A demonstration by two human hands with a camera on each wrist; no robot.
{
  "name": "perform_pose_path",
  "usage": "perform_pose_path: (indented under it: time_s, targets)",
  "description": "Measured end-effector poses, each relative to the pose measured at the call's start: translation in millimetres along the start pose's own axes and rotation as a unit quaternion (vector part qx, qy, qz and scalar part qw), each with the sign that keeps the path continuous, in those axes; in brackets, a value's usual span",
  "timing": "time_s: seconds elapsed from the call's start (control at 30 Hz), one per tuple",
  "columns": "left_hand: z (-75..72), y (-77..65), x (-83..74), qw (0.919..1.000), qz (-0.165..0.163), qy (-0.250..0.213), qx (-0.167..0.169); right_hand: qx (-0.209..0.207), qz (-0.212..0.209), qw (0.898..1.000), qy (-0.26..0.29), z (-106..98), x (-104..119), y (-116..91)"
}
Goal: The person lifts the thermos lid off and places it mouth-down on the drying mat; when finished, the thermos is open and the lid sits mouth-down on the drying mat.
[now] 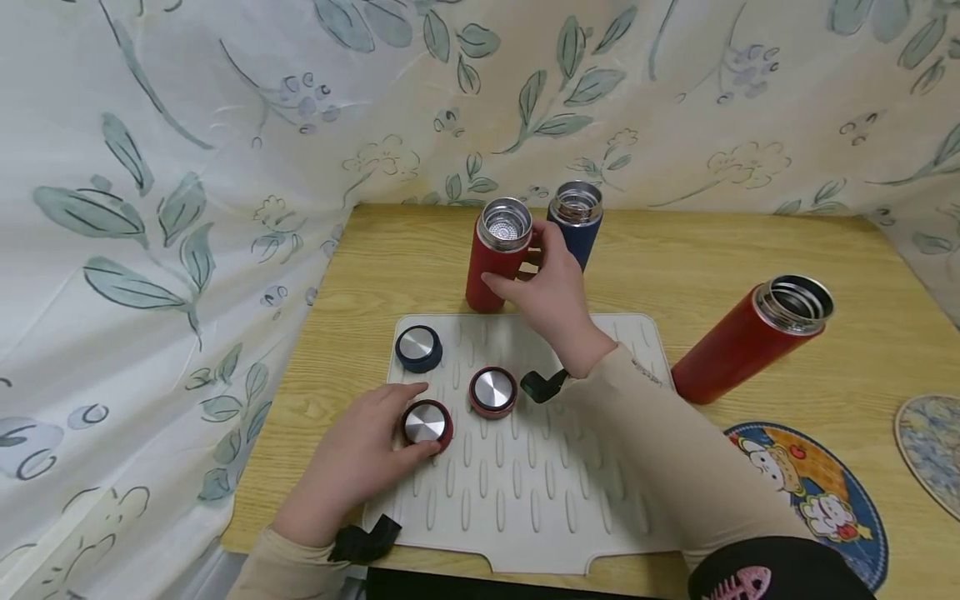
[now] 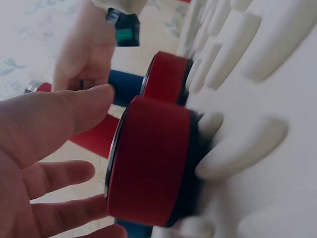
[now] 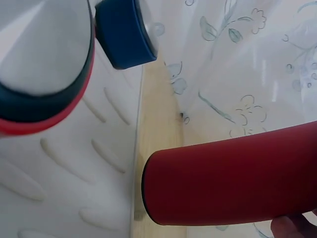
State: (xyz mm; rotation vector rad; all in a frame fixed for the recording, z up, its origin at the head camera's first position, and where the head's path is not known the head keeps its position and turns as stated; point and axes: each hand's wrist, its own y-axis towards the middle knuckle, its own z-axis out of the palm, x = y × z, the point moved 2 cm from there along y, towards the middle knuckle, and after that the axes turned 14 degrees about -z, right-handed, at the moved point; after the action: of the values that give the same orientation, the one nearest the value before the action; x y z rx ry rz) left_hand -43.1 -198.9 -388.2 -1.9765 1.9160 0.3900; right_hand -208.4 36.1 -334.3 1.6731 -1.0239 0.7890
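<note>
My left hand is spread beside a red lid with a silver top, on the white ridged mat. In the left wrist view its thumb stands off this lid, fingertips close to the rim. My right hand grips a red thermos bottle, thumb on the near side and fingers at its right. The bottle stands upright behind the mat, uncapped, a perforated strainer in its mouth. In the right wrist view only a fingertip shows against this bottle. A second red lid and a blue lid lie nearby.
An open blue thermos stands behind my right hand. Another open red thermos stands right of the white mat. A round cartoon mat lies under my right forearm's side, with a patterned round coaster farther right. Floral cloth hangs behind the table.
</note>
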Motion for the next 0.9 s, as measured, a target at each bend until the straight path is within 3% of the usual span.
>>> perform_pose_path:
  time_s: [0.23,0.67,0.9]
  targets:
    - [-10.1,-1.0,2.6,0.9992,-0.022,-0.020,-0.026,0.022,-0.005,1.000,-0.022,4,-8,3]
    - [-14.8,-1.5,-2.0,0.9987,-0.003,-0.022,-0.046,0.068,0.061,0.989,-0.116,8,1,17]
    - [-17.0,-0.9,-5.0,0.9981,0.002,-0.028,-0.055,0.075,0.066,0.989,-0.112,8,2,16]
